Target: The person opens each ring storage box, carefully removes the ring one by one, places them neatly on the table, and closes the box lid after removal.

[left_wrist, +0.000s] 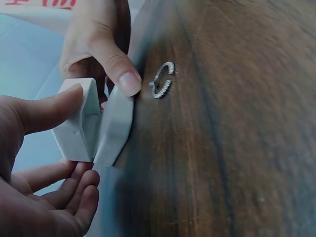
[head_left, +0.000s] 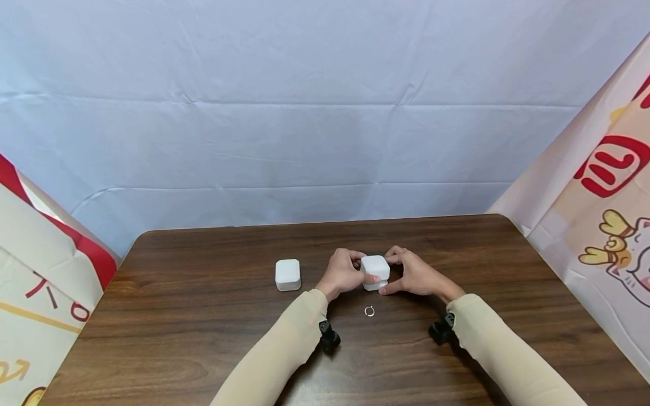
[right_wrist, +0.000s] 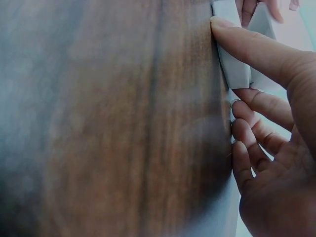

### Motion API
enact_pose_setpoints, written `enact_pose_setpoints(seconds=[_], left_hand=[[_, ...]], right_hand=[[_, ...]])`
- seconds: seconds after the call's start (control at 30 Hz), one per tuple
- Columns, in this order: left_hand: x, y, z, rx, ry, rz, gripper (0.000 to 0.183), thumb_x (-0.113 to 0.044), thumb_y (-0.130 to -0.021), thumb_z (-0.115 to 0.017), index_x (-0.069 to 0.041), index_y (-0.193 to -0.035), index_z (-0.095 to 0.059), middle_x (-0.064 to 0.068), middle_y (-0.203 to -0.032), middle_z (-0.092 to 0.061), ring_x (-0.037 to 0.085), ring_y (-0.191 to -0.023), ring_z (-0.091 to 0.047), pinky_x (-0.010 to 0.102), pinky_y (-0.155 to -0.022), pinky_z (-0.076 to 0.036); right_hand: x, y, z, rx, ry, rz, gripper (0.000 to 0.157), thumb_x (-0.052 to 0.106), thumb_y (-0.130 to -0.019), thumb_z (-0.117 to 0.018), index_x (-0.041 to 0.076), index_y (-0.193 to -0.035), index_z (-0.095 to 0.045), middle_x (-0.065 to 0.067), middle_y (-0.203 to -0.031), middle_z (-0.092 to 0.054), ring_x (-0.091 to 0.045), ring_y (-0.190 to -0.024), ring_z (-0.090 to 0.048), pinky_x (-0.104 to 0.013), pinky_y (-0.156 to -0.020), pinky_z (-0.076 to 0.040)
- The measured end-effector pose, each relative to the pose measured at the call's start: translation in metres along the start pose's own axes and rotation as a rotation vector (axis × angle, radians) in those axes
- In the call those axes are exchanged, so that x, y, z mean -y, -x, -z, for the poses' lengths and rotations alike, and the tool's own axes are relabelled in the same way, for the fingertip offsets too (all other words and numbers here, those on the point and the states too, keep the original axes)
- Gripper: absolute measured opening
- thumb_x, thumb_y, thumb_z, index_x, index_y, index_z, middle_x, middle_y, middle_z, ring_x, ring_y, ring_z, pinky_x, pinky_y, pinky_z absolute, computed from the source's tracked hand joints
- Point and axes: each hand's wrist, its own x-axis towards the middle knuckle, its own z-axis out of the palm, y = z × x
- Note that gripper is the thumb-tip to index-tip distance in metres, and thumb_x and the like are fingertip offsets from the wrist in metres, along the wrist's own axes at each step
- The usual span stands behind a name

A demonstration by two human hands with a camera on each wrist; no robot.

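Observation:
A small white ring box is parted along its front, its lid (head_left: pixel 375 265) tilted up from the base (left_wrist: pixel 116 129). My left hand (head_left: pixel 345 274) grips the lid, thumb on its near side and the other fingers behind. My right hand (head_left: pixel 417 274) pinches the base low down, its thumb (right_wrist: pixel 247 43) on the front face. The inside of the box is mostly hidden. Just in front of the box, an open-ended ring (left_wrist: pixel 162 92) set with small clear stones lies on the wood.
A second white box (head_left: pixel 288 275), closed, stands left of my left hand. Both boxes are on a dark brown wooden table (head_left: pixel 203 316). A pale cloth (head_left: pixel 304 141) hangs behind the table, and printed cloths hang at both sides.

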Motion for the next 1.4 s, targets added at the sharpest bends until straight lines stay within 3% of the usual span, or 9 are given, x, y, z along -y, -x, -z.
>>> enact_pose_setpoints(seconds=[0.2, 0.57, 1.0, 1.4], left_hand=[[0.0019, 0.0015, -0.0015, -0.017, -0.126, -0.043, 0.043, -0.012, -0.074, -0.092, -0.001, -0.112, -0.075, 0.003, -0.092, -0.069, 0.017, -0.087, -0.061, 0.026, -0.074, -0.051], [0.0022, 0.0041, -0.0054, -0.073, -0.253, -0.082, 0.05, -0.014, -0.069, -0.096, -0.003, -0.113, -0.076, 0.004, -0.094, -0.072, 0.019, -0.091, -0.063, 0.031, -0.079, -0.052], [0.0013, 0.0065, -0.0072, -0.09, -0.296, -0.093, 0.047, -0.015, -0.068, -0.097, -0.006, -0.11, -0.077, 0.003, -0.095, -0.073, 0.021, -0.091, -0.063, 0.032, -0.079, -0.052], [0.0007, 0.0064, -0.0067, -0.093, -0.254, -0.074, 0.05, -0.011, -0.064, -0.098, -0.006, -0.109, -0.077, 0.004, -0.097, -0.073, 0.021, -0.092, -0.063, 0.034, -0.081, -0.052]], right_hand=[[0.0001, 0.001, -0.0002, -0.005, 0.023, 0.011, 0.052, 0.031, -0.075, -0.093, 0.009, -0.119, -0.074, -0.003, -0.116, -0.056, -0.024, -0.109, -0.053, -0.049, -0.096, -0.042], [-0.0011, 0.001, -0.0014, -0.025, 0.047, 0.044, 0.06, 0.033, -0.074, -0.093, 0.004, -0.123, -0.072, -0.003, -0.112, -0.057, -0.023, -0.105, -0.054, -0.045, -0.092, -0.043], [-0.001, 0.0005, -0.0008, 0.003, 0.038, 0.011, 0.063, 0.036, -0.075, -0.092, 0.007, -0.127, -0.071, 0.0, -0.114, -0.056, -0.023, -0.108, -0.053, -0.048, -0.095, -0.042], [-0.0009, 0.001, -0.0011, -0.007, 0.034, 0.012, 0.064, 0.036, -0.074, -0.093, 0.006, -0.126, -0.071, -0.001, -0.114, -0.056, -0.023, -0.107, -0.053, -0.047, -0.094, -0.043]])
